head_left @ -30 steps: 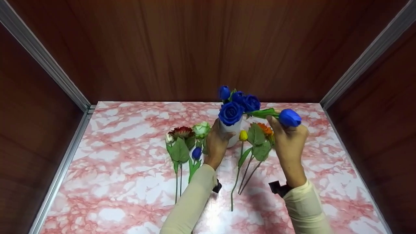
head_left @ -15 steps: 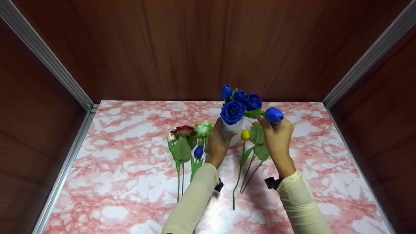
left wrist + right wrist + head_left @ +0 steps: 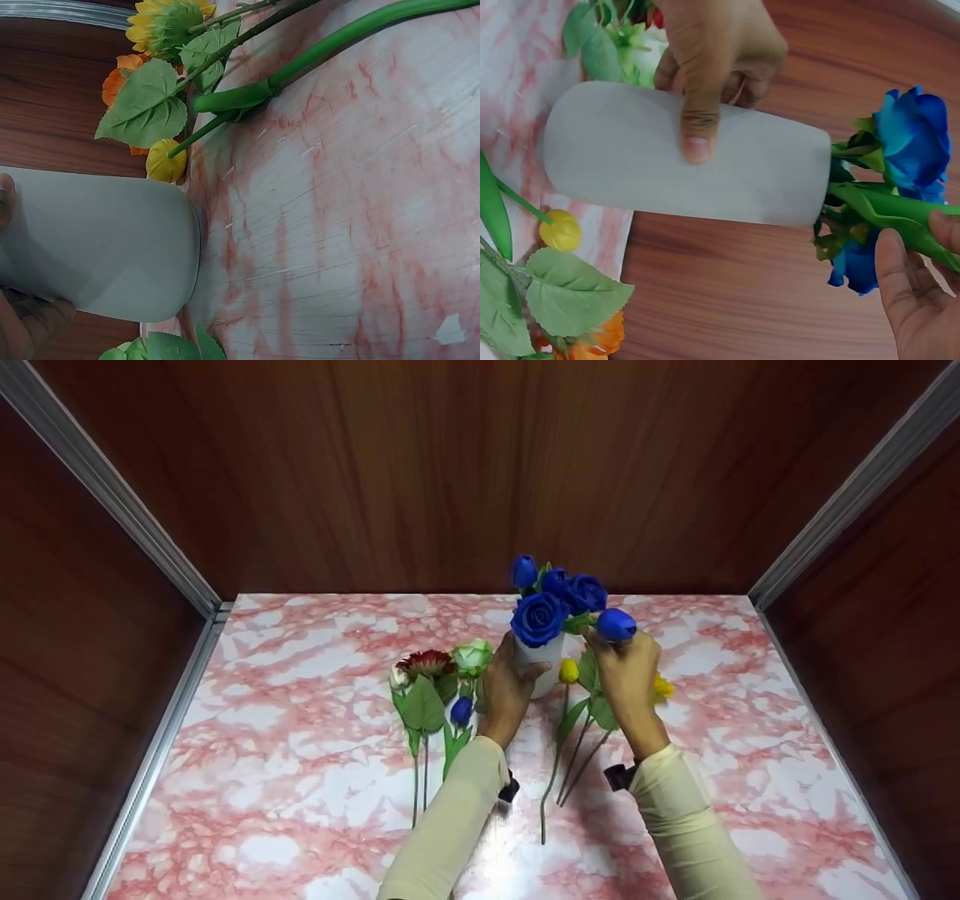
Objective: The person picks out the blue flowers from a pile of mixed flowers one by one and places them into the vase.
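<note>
Walls (image 3: 465, 472): dark wood-grain panels on three sides, filling the upper frame; metal corner strips running down at left and right.
Worktop (image 3: 285, 780): glossy pink-and-white marbled sheet across the lower frame, reflecting light at bottom centre.
Left hand (image 3: 505, 690): centre frame, cream sleeve reaching up from the bottom edge; grip wrapped round the white vase (image 3: 541, 664), thumb across its front in the right wrist view, fingers behind.
Right hand (image 3: 625, 675): just right of the vase, raised above the worktop; grip pinching the green stem of the blue tulip (image 3: 616, 625), stem angled toward the vase mouth.
White vase: upright at centre, near the back edge of the worktop; smooth, matte, rounded cylinder.
Blue roses (image 3: 551, 600): crowded in the vase mouth, layered petals, cloth-like; blue tulip touching them on the right.
Left bunch (image 3: 435, 675): flat on the worktop left of the vase; red bloom, white-green rose, small blue bud, veined leaves, thin stems pointing to the bottom edge.
Right bunch (image 3: 589, 712): flat under the right hand; orange and yellow blooms, broad leaves.
Yellow bud (image 3: 568, 670): small, round, just beside the vase base.
</note>
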`<state>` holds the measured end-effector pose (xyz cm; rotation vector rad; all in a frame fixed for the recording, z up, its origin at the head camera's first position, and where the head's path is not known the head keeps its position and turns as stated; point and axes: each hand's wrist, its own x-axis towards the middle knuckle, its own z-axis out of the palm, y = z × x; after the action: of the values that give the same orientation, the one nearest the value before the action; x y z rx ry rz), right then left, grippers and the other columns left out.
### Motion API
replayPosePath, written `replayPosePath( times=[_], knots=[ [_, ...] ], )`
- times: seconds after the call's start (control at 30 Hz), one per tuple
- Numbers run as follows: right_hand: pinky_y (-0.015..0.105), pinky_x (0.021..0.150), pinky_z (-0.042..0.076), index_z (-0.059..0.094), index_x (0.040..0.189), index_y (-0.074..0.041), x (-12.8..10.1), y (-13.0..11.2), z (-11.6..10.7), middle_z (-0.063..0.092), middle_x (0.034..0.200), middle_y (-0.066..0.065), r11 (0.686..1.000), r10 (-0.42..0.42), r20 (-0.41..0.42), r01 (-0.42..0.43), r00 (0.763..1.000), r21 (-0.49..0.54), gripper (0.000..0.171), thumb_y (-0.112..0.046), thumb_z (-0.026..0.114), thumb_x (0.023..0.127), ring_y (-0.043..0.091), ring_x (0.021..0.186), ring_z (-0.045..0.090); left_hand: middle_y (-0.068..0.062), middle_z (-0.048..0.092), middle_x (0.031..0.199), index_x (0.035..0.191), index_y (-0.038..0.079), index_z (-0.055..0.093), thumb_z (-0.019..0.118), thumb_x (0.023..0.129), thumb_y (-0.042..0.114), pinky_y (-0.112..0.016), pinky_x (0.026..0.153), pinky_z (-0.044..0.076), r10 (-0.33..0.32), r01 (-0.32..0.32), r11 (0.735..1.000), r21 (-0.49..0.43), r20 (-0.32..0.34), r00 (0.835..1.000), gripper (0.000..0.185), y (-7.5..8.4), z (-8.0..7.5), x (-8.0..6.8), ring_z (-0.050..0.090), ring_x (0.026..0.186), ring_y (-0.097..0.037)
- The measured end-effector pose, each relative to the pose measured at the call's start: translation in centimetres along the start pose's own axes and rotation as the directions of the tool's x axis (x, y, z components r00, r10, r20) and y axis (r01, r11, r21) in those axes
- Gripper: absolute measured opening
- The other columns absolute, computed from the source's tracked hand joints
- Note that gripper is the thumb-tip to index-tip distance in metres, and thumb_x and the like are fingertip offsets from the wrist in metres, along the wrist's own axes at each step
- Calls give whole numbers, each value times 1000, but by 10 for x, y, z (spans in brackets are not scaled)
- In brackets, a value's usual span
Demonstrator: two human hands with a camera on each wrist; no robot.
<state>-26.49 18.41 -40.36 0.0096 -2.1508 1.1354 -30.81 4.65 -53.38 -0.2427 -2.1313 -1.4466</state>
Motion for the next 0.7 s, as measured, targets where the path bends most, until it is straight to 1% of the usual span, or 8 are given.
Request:
replayPosePath(
  times=[0.1,0.17,0.27,0.33,0.4,0.53,0.63,0.7],
  knots=[
    [29,54,36,65,67,0,1,2,5,51,55,0,1000,-4,7,4,1000,-16,21,-12,79,77,17,54,46,-9,62,127,142,7,46,80,70,35,-41,90,50,-19,19,1000,5,1,1000,83,1,0,0,62,109,-21],
    [30,51,34,56,59,-3,1,3,8,42,52,-1,1000,-1,7,1,1000,-22,31,-12,79,77,17,51,41,-8,61,128,142,8,46,80,70,35,-41,90,50,-37,36,999,19,8,999,83,1,1,1,62,109,-21],
    [34,51,37,51,55,-5,2,5,14,46,52,1,1000,-8,14,8,1000,-18,34,-10,78,76,19,51,47,-9,62,127,141,8,47,81,70,34,-41,90,49,-59,58,997,42,15,998,83,1,1,1,62,108,-21],
    [39,53,43,53,56,-5,3,7,18,55,54,6,1000,1,20,0,1000,-25,32,-9,78,76,23,54,55,-9,62,126,140,7,47,82,69,33,-41,90,50,-66,65,997,46,17,998,83,1,2,1,62,107,-22],
    [45,58,47,57,59,-3,5,7,22,63,60,12,999,16,27,-15,999,-35,26,-9,77,75,28,61,63,-10,63,125,140,7,48,82,69,33,-41,90,50,-70,70,996,52,17,997,83,1,2,1,63,106,-22],
    [49,67,50,57,63,-5,10,7,28,70,73,16,999,34,49,-33,998,-36,23,-10,74,77,33,75,68,-11,63,124,139,5,48,81,69,34,-43,87,50,-49,48,996,81,9,999,83,0,1,0,64,104,-25],
    [47,68,49,53,61,-7,13,8,31,70,73,15,1000,19,61,-18,998,-19,26,-9,73,78,32,76,69,-12,63,123,139,4,48,81,69,34,-44,86,51,-26,25,995,98,7,1000,82,0,0,0,64,103,-27],
    [47,68,49,51,60,-9,13,8,32,70,72,16,1000,10,62,-9,998,-13,27,-8,72,77,32,76,69,-12,63,124,140,5,48,80,70,35,-44,85,51,-23,22,994,105,10,1000,82,0,0,0,64,103,-27]
  ],
)
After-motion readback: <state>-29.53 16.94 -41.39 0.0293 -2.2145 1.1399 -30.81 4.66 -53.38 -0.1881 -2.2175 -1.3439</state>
